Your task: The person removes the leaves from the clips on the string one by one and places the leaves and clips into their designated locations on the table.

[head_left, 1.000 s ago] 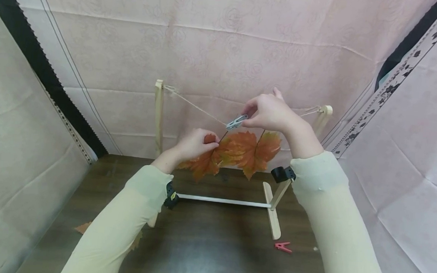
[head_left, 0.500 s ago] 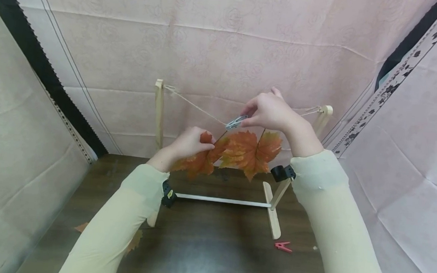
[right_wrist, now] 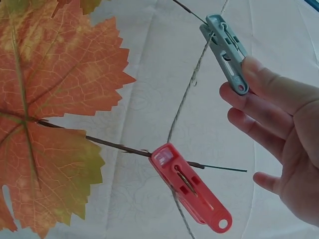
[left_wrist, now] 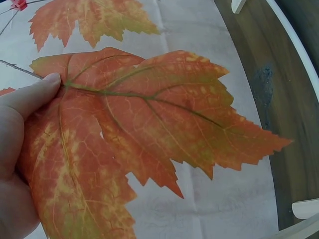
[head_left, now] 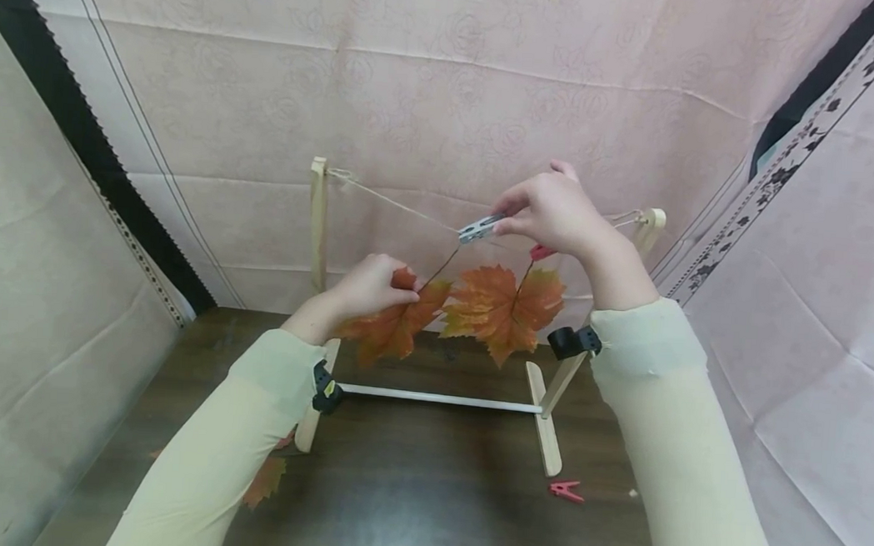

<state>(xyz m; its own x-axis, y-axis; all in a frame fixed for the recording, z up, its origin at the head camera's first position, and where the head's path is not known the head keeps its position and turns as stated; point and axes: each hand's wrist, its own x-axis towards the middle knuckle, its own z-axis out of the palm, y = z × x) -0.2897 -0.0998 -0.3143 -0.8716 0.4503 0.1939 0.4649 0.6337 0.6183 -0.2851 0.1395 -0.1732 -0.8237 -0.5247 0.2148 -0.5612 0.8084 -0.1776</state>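
Observation:
My left hand (head_left: pixel 364 289) pinches an orange artificial maple leaf (left_wrist: pixel 149 109) between thumb and fingers, close to where its stem begins. That stem slants up to a grey-blue clothespin (right_wrist: pixel 227 55) at the string (head_left: pixel 396 199). My right hand (head_left: pixel 553 209) pinches the handle end of this clothespin, whose tip is right at string and stem. Just to the right, a red clothespin (right_wrist: pixel 192 189) clips the dark stem of a second orange leaf (head_left: pixel 506 306) to the same string, and that leaf hangs down.
A wooden post (head_left: pixel 318 232) at the left and another post (head_left: pixel 647 233) at the right carry the string. A white rod (head_left: pixel 437 399) joins them low down. On the dark table lie a loose red clothespin (head_left: pixel 566 490) and, partly under my left sleeve, another leaf (head_left: pixel 265 481).
My left hand has shifted left and slightly down with its leaf, parting it from the second leaf. My right hand has risen a little with the grey-blue clothespin, lifting the string.

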